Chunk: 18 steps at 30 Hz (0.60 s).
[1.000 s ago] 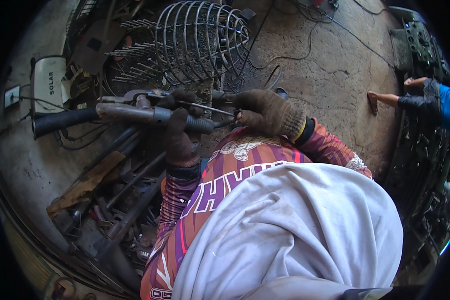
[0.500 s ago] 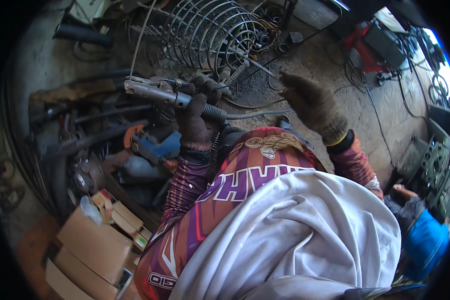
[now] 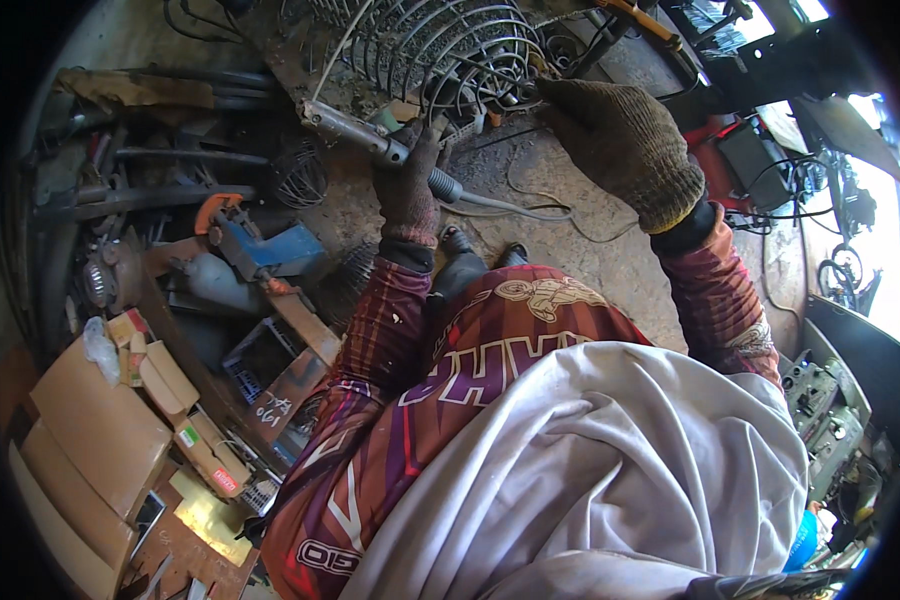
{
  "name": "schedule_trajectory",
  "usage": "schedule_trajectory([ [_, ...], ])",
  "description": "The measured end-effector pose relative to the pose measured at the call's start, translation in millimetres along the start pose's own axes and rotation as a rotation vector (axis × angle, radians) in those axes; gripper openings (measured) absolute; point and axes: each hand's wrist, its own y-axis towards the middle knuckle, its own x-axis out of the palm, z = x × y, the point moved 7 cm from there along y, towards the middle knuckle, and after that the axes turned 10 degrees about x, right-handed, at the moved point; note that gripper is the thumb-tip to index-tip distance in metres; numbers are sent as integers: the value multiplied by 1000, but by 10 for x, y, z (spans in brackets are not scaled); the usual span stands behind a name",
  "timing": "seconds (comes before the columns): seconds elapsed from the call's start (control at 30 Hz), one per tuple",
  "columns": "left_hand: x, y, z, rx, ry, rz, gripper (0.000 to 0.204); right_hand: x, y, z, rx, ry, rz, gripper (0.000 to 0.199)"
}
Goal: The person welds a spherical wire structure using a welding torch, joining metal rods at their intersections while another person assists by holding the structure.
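Note:
My left hand, in a dark knit work glove, is wrapped round a welding electrode holder. A thin welding rod rises from the holder's far end, and its cable trails off to the right. Beyond the hands lies a cage of curved metal rods, its rings narrowing toward the right. My right hand, gloved too, is at the cage's narrow right end. Its fingers are closed together and point left; the glove hides whatever is between them, and contact with the cage is unclear.
Metal bars, a blue and orange tool and cardboard boxes crowd the left. A red and grey machine stands at the far right, with cables on the floor nearby. Metal parts lie at the right.
My view has shifted, and the cage sits higher in it. My right hand has gone from held apart, right of the cage, to its narrow end. My left hand still grips the electrode holder.

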Motion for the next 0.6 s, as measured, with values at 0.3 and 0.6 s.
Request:
schedule_trajectory([
  [0.3,106,30,43,151,88,6,35,-32,179,-244,-32,-99,-55,27],
  [0.6,168,-58,-23,120,176,167,44,236,199,-33,-144,1,-92,29],
])
